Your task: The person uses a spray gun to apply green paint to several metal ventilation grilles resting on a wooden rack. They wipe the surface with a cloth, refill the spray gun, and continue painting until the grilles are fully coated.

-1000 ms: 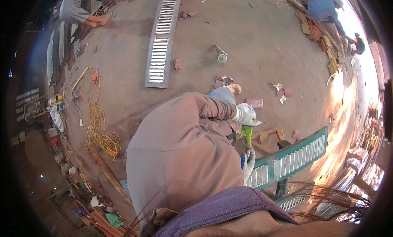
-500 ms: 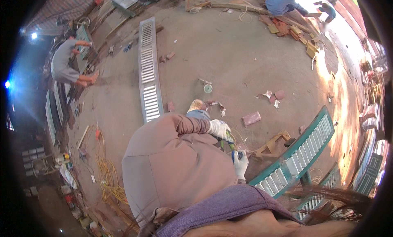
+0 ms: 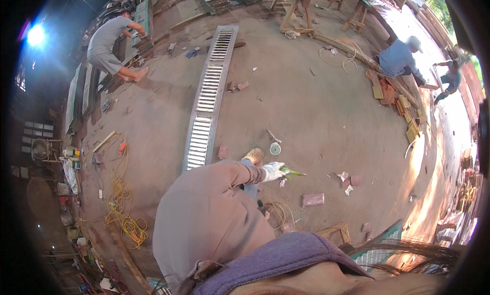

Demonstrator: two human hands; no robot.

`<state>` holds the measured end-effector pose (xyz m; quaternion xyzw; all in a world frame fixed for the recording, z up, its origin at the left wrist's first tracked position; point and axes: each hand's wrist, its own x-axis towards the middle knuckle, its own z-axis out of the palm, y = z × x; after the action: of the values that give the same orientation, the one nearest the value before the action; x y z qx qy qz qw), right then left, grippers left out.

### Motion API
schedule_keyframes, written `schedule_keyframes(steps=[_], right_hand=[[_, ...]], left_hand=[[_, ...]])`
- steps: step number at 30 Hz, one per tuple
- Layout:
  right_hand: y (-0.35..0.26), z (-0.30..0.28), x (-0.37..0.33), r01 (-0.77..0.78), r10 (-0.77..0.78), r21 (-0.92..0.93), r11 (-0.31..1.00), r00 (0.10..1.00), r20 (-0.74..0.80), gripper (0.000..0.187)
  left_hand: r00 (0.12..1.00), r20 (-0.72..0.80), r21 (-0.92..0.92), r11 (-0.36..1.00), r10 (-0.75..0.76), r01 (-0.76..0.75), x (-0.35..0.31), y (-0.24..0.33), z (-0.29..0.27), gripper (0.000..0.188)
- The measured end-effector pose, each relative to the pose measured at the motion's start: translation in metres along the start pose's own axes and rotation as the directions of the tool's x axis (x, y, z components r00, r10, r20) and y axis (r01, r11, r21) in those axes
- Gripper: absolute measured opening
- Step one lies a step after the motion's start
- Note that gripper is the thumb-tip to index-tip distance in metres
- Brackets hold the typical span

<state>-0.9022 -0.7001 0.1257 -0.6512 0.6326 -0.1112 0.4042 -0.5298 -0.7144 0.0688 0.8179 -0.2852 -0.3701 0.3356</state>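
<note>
My left hand (image 3: 274, 171), in a white work glove, is closed around a slim green hand tool (image 3: 293, 171) that points to the right; its exact kind is not clear. My right hand does not show. Beyond the left hand, a small pale round disc or roll (image 3: 275, 149) lies on the ground, with a short stick-like piece (image 3: 274, 137) beside it. My yellow clog (image 3: 253, 155) stands just left of the hand. A flat reddish block (image 3: 313, 200) rests to the right, near some white scraps (image 3: 342, 176).
A grey louvred shutter (image 3: 206, 91) lies left of centre. At lower right is a teal louvred shutter (image 3: 380, 241), partly hidden. Yellow cord (image 3: 125, 213) is coiled at left. One person (image 3: 109, 42) bends over panels at left; others (image 3: 398, 58) work at right by bricks (image 3: 403, 105).
Both hands were together at the green tool; now only the left holds it, farther out, and the right has left the view. My view has swung, so the teal shutter shows less.
</note>
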Motion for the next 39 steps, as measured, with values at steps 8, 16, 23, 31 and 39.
schedule_keyframes(steps=[8,16,23,31,39], right_hand=[[-0.049,0.082,0.027,-0.199,0.247,-0.265,0.944,0.956,0.16,0.033],[-0.08,0.174,0.018,-0.336,0.43,-0.295,0.894,0.829,0.358,0.033],[-0.076,0.257,-0.02,-0.363,0.588,-0.485,0.796,0.657,0.472,0.035],[-0.028,0.347,-0.012,-0.403,0.542,-0.365,0.84,0.662,0.518,0.035],[-0.003,0.344,0.011,-0.47,0.547,-0.281,0.837,0.751,0.371,0.036]], left_hand=[[0.89,-0.018,0.227,0.865,-0.455,0.447,0.092,-0.138,-0.09,0.05],[0.815,-0.306,0.442,0.685,-0.493,0.58,0.193,-0.266,-0.077,0.063],[0.916,0.093,0.689,0.689,-0.391,0.224,0.322,-0.323,0.006,0.069],[0.894,0.346,0.88,0.43,-0.285,-0.204,0.439,-0.366,0.113,0.032],[0.872,0.352,0.75,0.66,-0.341,-0.044,0.37,-0.359,0.099,0.031]])
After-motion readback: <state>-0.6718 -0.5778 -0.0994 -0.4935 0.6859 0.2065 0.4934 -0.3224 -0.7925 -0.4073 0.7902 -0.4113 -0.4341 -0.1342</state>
